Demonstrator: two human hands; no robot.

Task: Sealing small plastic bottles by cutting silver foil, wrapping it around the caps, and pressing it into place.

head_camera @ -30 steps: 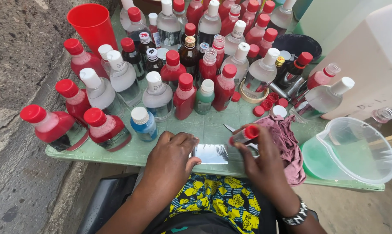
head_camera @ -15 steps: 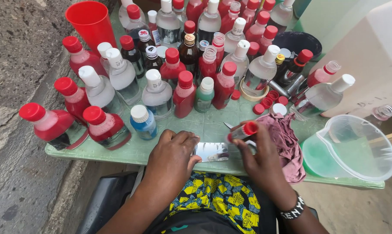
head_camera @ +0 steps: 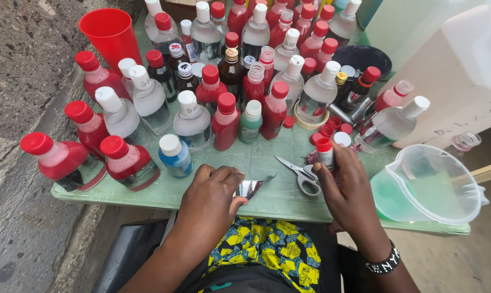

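At the near edge of the pale green desk, the left hand presses a shiny silver foil sheet flat, grip closed on it. The right hand pinches a small red-capped bottle, just beside grey-handled metal scissors.

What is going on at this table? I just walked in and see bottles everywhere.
A person sits at a green table crowded with capped bottles, many filled with red liquid. Their left hand presses down a small shiny piece of foil-like sheet at the table's near edge, while their right hand holds a small red-capped bottle upright. Scissors lie open between the hands, and a clear plastic jug stands to the right.
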